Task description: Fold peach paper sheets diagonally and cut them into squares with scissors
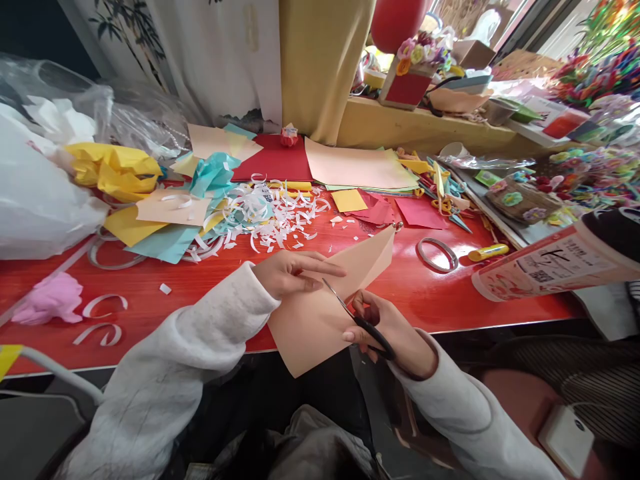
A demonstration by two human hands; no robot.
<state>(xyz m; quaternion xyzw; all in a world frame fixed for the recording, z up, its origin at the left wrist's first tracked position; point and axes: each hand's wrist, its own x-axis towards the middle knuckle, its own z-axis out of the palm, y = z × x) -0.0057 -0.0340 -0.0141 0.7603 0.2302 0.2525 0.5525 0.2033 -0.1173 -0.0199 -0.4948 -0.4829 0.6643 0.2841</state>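
A pale peach sheet of paper (pixel 313 330) lies at the table's front edge, its near corner jutting over my lap. Its upper right part (pixel 367 257) is raised in a fold. My left hand (pixel 295 272) rests on the paper's left side, fingers stretched out toward the right; its underside is hidden. In my right hand (pixel 385 323) are black-handled scissors (pixel 374 333), their metal blades pointing up and left across the sheet, tips close to my left fingers. Whether the blades are cutting into the paper, I cannot tell.
Curly white paper scraps (pixel 265 213) are heaped behind my left hand. Coloured sheets (pixel 355 163) lie at the back. A tape roll (pixel 437 255), a yellow tube (pixel 489 253) and a large paper cup (pixel 555 260) are on the right. A pink crumpled lump (pixel 50 299) sits left.
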